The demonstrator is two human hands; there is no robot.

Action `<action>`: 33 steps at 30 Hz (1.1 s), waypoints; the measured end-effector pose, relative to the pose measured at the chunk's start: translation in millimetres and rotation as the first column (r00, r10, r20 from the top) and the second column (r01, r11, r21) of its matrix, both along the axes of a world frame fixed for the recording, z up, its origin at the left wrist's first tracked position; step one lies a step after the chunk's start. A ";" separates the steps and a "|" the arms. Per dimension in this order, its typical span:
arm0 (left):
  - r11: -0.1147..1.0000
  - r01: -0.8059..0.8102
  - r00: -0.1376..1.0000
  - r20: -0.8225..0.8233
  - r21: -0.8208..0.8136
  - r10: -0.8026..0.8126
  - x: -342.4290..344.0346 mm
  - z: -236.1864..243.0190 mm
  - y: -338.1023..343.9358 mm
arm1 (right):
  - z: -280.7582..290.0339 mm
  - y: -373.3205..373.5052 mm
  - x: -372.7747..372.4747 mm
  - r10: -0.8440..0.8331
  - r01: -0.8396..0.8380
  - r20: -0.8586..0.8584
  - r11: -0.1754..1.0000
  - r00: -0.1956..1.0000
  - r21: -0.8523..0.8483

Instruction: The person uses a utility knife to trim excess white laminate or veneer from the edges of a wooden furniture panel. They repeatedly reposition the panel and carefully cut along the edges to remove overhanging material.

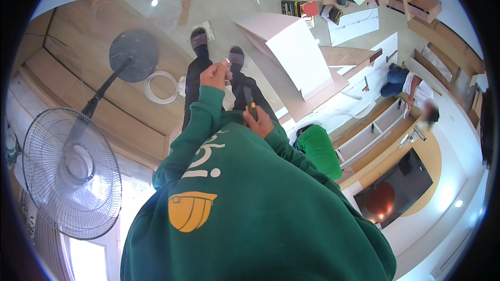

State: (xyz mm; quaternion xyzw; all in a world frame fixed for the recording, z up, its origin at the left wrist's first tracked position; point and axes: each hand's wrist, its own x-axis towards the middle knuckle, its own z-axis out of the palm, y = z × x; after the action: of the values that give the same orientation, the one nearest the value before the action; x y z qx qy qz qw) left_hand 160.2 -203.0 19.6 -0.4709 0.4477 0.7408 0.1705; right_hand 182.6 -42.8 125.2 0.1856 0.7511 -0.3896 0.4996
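Pedestal fan (70, 171) stands left, white panel (297, 54) leans right, cable coil (160, 87) on floor between. Right hand (257, 119), fingers clenched around utility knife (250, 103). Left hand (216, 75) pinches small white piece (227, 62), raised above feet.

Matt green cloth sweatshirt (250, 213), glossy tiled floor (224, 0), wire-metal fan (70, 171), bare wooden boards (312, 88)

The person wore a big green sweatshirt (260, 213) with long sleeves, white marks and a yellow shape on the front. Farther off were black trousers (200, 75) and grey slippers (199, 38).
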 end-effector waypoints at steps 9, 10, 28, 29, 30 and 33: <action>0.964 -0.079 0.970 -0.243 -0.254 0.015 -53.3 -17.0 94.4 | 46.2 67.1 -116.6 0.142 -0.131 -0.461 0.990 0.876 0.056; 0.971 -0.141 0.963 -0.256 -0.194 0.089 -56.9 -18.2 100.3 | 51.1 71.2 -131.1 0.180 -0.155 -0.382 0.983 0.906 0.097; 0.972 -0.231 0.962 -0.160 -0.050 0.220 -66.3 -15.7 95.8 | 8.2 8.5 -182.9 0.841 -0.686 -0.212 0.531 0.497 0.498; 0.976 -0.212 0.970 -0.131 -0.047 0.204 -66.1 -15.3 94.0 | 8.2 6.7 -185.4 0.857 -0.706 -0.185 0.504 0.481 0.497; 0.974 -0.222 0.966 -0.143 -0.041 0.215 -66.4 -15.0 92.9 | 8.1 5.4 -187.5 0.869 -0.724 -0.159 0.482 0.469 0.495; 0.972 -0.234 0.966 -0.118 -0.017 0.230 -66.7 -12.1 90.6 | 7.2 2.1 -189.4 0.884 -0.750 -0.117 0.449 0.453 0.485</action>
State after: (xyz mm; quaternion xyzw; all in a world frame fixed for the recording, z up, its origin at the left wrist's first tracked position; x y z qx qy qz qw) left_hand 93.5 -112.4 7.4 -0.4789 0.4099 0.7748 0.0493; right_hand -6.7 -40.7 132.4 -0.1920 0.8781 0.0273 0.4373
